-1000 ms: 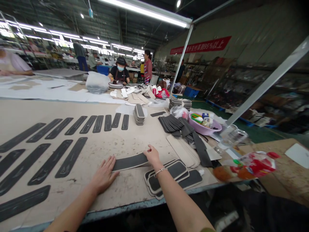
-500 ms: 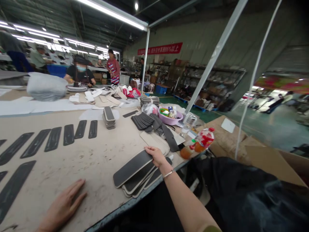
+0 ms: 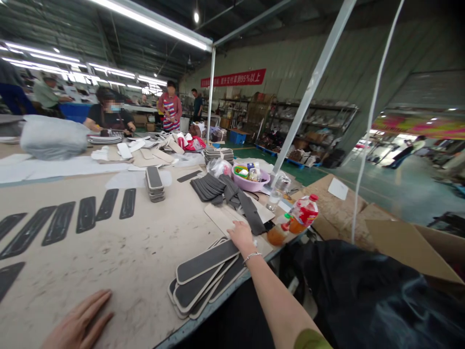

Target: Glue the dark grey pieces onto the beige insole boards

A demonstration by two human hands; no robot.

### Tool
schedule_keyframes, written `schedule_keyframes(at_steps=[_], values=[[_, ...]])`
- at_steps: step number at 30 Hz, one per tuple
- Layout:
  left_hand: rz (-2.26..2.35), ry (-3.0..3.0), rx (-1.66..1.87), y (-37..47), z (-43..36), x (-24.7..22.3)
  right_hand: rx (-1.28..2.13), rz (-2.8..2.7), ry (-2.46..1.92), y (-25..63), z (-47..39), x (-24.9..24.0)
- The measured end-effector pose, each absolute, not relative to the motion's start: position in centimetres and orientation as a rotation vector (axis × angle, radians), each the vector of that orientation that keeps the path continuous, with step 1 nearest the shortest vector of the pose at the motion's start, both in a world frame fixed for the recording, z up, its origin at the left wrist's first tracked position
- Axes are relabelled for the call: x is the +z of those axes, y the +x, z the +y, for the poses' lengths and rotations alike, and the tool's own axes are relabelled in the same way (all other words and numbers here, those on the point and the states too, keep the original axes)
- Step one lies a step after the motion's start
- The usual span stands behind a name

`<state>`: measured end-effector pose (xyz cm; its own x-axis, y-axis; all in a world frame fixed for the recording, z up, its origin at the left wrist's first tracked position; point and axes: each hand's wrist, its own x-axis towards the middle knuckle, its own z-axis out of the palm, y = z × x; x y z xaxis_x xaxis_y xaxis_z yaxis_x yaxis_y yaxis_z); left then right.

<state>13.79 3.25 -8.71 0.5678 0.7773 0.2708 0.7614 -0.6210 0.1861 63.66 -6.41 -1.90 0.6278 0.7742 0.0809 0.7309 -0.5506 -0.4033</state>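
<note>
My left hand (image 3: 82,320) lies flat on the table at the lower left, fingers stretched out and holding nothing. My right hand (image 3: 241,237) is at the far end of a fanned pile of long dark grey panels with pale borders. Its fingers reach over the edge of the flat beige pieces (image 3: 218,217), apart and with nothing visibly gripped; the fingertips are partly hidden. The top panel (image 3: 207,261) rests slantwise on the pile beneath my right wrist. More dark strips (image 3: 86,214) with glossy streaks lie in a row on the left.
A small stack of panels (image 3: 155,184) stands mid-table. Beyond my right hand are dark folded pieces (image 3: 207,188), a pink basin (image 3: 250,183) and bottles (image 3: 304,213). A metal post (image 3: 312,87) rises at the right. A co-worker (image 3: 109,114) sits across the table.
The top panel has come down onto the pile and my right hand has let go of it, moving slightly forward. My left hand stays flat; the view has shifted right.
</note>
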Motion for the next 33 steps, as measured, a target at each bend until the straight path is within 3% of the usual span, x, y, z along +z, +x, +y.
schedule_keyframes(at_steps=[10, 13, 17, 23, 28, 33], values=[[1.282, 2.716, 0.439, 15.0, 0.0, -4.8, 0.178, -1.293, -2.710, 63.3, -5.2, 0.8], [1.217, 2.660, 0.544, 15.6, -1.9, -4.0, 0.166, -1.556, -2.533, 63.8, -5.1, 1.2], [1.329, 2.604, 0.646, 15.8, -2.2, -4.3, -0.014, -1.759, -1.950, 62.3, -1.8, 1.3], [1.761, 2.450, 0.625, 12.0, -4.5, -2.7, 0.499, -1.759, -1.596, 52.6, 0.0, 3.6], [2.251, 2.216, 0.390, 3.6, -7.6, 0.4, 0.851, -1.873, -1.502, 46.3, 1.2, -0.8], [2.504, 1.986, 0.100, -0.7, -8.7, 1.1, 0.401, -2.144, -1.573, 42.4, 0.7, -4.9]])
